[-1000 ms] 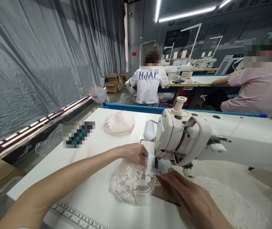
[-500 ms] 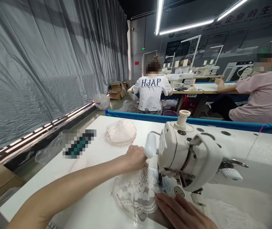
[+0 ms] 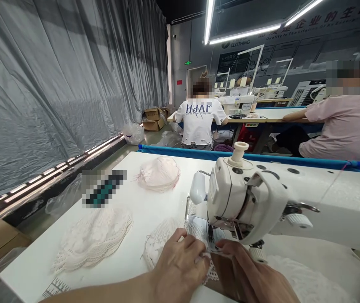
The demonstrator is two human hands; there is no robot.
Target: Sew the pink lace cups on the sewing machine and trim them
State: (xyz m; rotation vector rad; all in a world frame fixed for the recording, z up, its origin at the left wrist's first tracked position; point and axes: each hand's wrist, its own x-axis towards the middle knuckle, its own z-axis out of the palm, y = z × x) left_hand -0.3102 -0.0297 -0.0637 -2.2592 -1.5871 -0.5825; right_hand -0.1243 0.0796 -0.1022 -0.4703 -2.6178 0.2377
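Observation:
A white sewing machine (image 3: 246,198) stands on the white table (image 3: 135,198). A piece of white lace (image 3: 162,235) lies in front of its needle. My left hand (image 3: 180,263) presses down on the lace, its fingertips close to the presser foot. My right hand (image 3: 249,273) rests on the lace just right of the left hand, its fingers pointing at the needle. Most of the lace is hidden under both hands.
A second lace pile (image 3: 93,237) lies at the table's left front. A pinkish fabric bundle (image 3: 159,172) sits farther back. More white lace (image 3: 302,282) spreads at the right under the machine arm. Two people sit at tables behind, beyond a blue rail (image 3: 281,159).
My left hand pulled back from beside the machine head onto the lace near the needle. The lace pile at the left front has come into view. The camera shifted slightly.

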